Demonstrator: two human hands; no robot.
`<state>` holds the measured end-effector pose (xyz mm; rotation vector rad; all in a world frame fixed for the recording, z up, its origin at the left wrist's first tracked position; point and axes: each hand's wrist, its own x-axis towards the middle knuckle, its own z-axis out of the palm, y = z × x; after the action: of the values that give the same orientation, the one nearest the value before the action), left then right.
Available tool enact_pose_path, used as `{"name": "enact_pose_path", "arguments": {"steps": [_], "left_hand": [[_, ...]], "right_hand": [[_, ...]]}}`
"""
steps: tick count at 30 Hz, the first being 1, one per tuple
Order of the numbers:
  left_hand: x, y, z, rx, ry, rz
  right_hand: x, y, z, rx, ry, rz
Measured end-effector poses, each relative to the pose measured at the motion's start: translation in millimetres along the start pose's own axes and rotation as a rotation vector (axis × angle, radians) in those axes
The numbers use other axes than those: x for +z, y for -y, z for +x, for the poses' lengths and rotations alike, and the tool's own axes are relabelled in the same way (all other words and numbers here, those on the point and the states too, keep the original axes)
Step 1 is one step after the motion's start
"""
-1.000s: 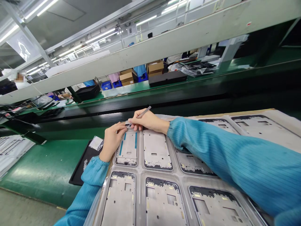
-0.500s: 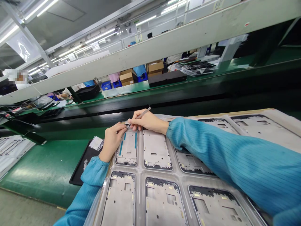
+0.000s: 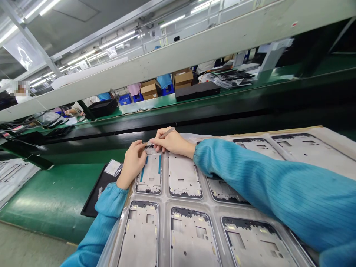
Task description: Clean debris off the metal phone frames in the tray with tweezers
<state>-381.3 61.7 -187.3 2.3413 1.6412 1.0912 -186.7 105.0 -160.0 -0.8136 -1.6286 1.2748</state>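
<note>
A pair of slim grey tweezers (image 3: 167,133) sits in my right hand (image 3: 172,142), with the tips down at the top end of a metal phone frame (image 3: 151,173). That frame has blue strips along its long sides. My left hand (image 3: 133,160) rests beside the same end, its fingertips pinching a small silvery piece (image 3: 149,147), partly hidden by my fingers. The frame lies in a moulded grey tray (image 3: 165,198) holding several more bare frames, and my right forearm in a blue striped sleeve (image 3: 267,185) covers part of them.
A black mat (image 3: 100,191) with a small clear bag (image 3: 113,167) lies left of the tray on a green bench (image 3: 52,200). A pale beam (image 3: 167,48) crosses beyond. Co-workers, cardboard boxes (image 3: 182,78) and blue crates (image 3: 125,99) stand across the line.
The whole view has shifted slightly up and left. My right hand and the tweezers have moved a little left, and both hands stay at the frame's top end.
</note>
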Motion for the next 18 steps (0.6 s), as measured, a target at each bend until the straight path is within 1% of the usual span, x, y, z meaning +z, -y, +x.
{"name": "enact_pose_path", "arguments": {"steps": [7,13,18], "left_hand": [[1.6,0.9,0.7,0.0,0.031,-0.017],[1.5,-3.4,-1.9,0.005,0.024,-0.012],[-2.4,-5.3,-2.5,0.044,0.055,0.016]], "right_hand": [[0.8,-1.1,4.7,-0.026,0.029,-0.07],[-2.6,-0.9,-0.7,-0.053,0.044,-0.109],[-3.5,-1.2,-3.1,-0.073,0.043,-0.14]]}}
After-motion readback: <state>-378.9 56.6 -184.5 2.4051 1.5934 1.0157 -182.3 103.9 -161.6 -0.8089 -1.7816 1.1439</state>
